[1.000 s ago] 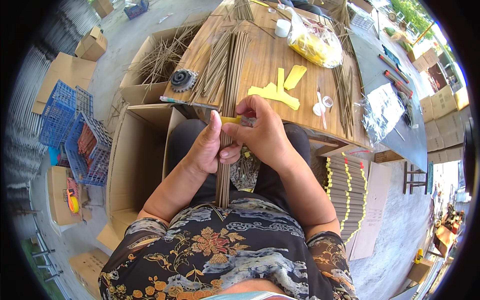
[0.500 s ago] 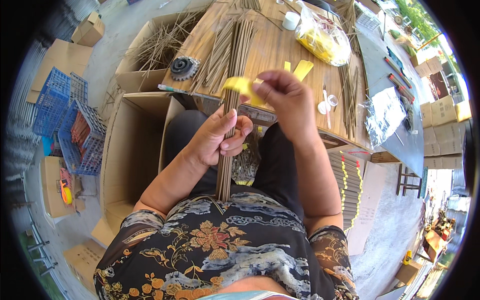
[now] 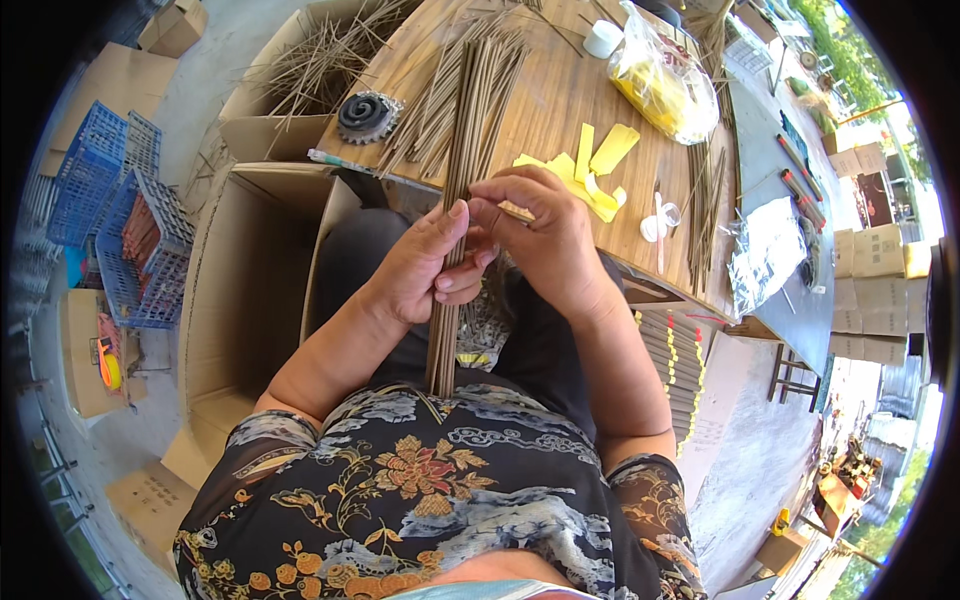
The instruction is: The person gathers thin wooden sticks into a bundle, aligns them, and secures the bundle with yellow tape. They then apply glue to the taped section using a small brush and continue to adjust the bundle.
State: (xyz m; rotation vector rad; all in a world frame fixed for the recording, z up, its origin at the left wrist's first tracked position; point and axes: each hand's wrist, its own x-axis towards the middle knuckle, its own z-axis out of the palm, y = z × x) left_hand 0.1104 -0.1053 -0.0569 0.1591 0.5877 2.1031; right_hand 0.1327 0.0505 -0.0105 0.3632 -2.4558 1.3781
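My left hand is closed around an upright bundle of thin brown sticks that look like incense sticks, its lower end near my lap. My right hand presses against the bundle just above the left, thumb and fingers pinched together. Only a sliver of yellow paper strip shows under its fingers; the rest of that strip is hidden. Behind the bundle, loose sticks lie on the wooden table. Several cut yellow strips rest to the right of them.
Beyond the strips lies a clear plastic bag with yellow contents, beside a white lid. A black coil sits at the table's left corner. Cardboard boxes and blue crates stand left. Banded stick bundles lie lower right.
My right hand has come down and left onto the bundle. The yellow strip it held looped around the sticks is now mostly hidden by the fingers. My left hand keeps its hold.
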